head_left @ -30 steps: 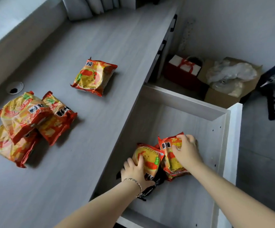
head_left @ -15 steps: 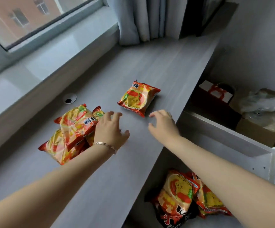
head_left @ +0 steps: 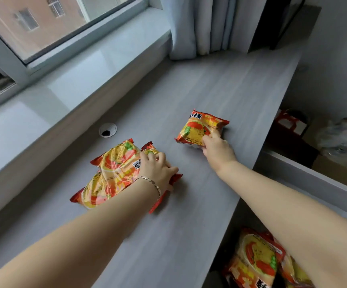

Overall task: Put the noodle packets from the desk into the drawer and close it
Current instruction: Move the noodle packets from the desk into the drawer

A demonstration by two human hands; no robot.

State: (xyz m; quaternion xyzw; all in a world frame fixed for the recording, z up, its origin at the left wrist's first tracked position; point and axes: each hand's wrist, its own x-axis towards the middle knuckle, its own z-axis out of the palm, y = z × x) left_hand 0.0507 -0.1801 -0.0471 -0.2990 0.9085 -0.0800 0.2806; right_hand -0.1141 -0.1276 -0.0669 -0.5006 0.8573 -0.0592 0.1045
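On the grey desk (head_left: 189, 225) lies a heap of three red-and-yellow noodle packets (head_left: 114, 173). My left hand (head_left: 158, 169), with a bracelet on the wrist, is closed over the heap's right side. A single noodle packet (head_left: 197, 129) lies farther right, and my right hand (head_left: 216, 148) pinches its near corner. The open drawer (head_left: 305, 179) is at the lower right, with more noodle packets (head_left: 255, 260) lying inside it, partly hidden by my right forearm.
A round cable hole (head_left: 107, 130) sits in the desk near the window sill (head_left: 64, 84). Curtains (head_left: 206, 23) hang at the desk's far end. Beyond the drawer on the floor stand a red gift box (head_left: 289, 123) and a cardboard box with plastic (head_left: 343, 146).
Both hands left the drawer and reached over the desk. The left hand now grips the heap of packets and the right hand has closed on the single packet.
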